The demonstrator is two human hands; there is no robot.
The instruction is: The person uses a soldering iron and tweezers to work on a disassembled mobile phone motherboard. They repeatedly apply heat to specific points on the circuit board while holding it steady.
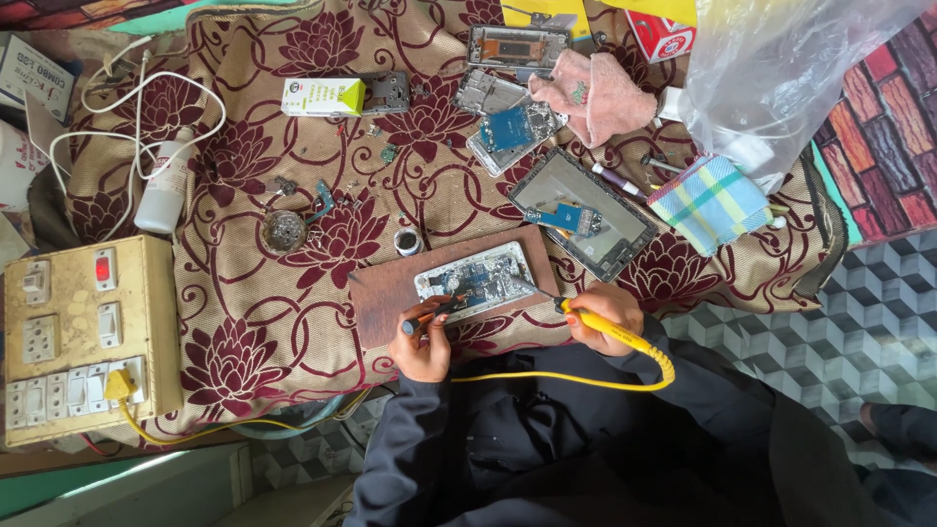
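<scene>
One opened phone [475, 279] lies face down on a brown board [386, 293], circuit side up, near the front edge of the surface [244, 312], which wears a beige cloth with maroon flowers. Left hand [422, 344]: fingers pinched on tweezers [436, 310] with dark grips, tips down on the phone's lower left corner. Right hand [600, 317]: fingers wrapped round a yellow soldering iron [595, 320], metal tip touching the phone's right side. Its yellow cord [576, 379] loops back across the dark sleeves.

Just behind the board: small round black pot [408, 241]. Right of it, a bigger phone frame [590, 215] set at an angle with a blue circuit strip inside. Further back, two more stripped phone bodies [503, 122], one showing a blue board, and another frame [517, 46] at the far edge. Pink cloth [597, 93] beside them, partly over one.

Packages: green-and-white oblong box [322, 97] lying flat at back centre, touching a small grey part. Red-and-white small box [662, 37] at back right, next to a yellow package. Clear plastic bag [791, 68] over the back right corner. Blue-green checked pouch [711, 203] below it.

Left side: white bottle [166, 185] lying down, white cables [127, 107] coiled around it, round metal dish [284, 231] near the centre. Cream switchboard [83, 337] at far left with one red switch and a yellow plug in the bottom row.
</scene>
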